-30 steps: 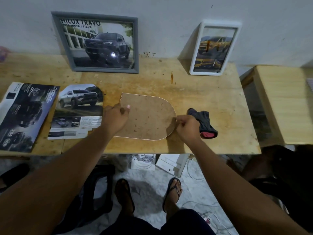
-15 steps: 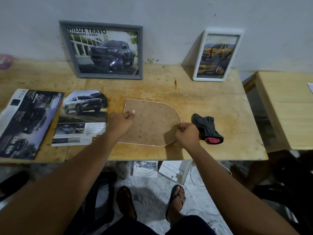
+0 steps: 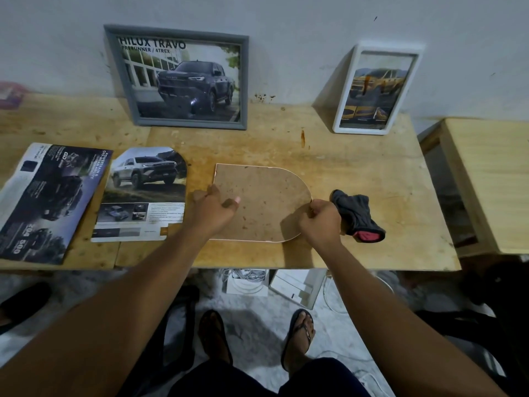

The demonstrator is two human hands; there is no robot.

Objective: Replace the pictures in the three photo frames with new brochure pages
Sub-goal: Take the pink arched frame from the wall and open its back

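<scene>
Both bare forearms reach forward from the lower corners and draw closer together toward the middle of the surface (image 3: 357, 167). The left hand (image 3: 213, 207) lies palm down, its fingers (image 3: 200, 196) curled at the straight left edge of the arched backing board (image 3: 263, 202). Its thumb is stretched out to the right, flat on the board's face. The right hand (image 3: 320, 222) is knuckles up with the wrist slightly bent, its fingers curled tight and pinching the rim of the board's rounded right end. The hands are apart, one at either end of the board, and the arms do not touch
</scene>
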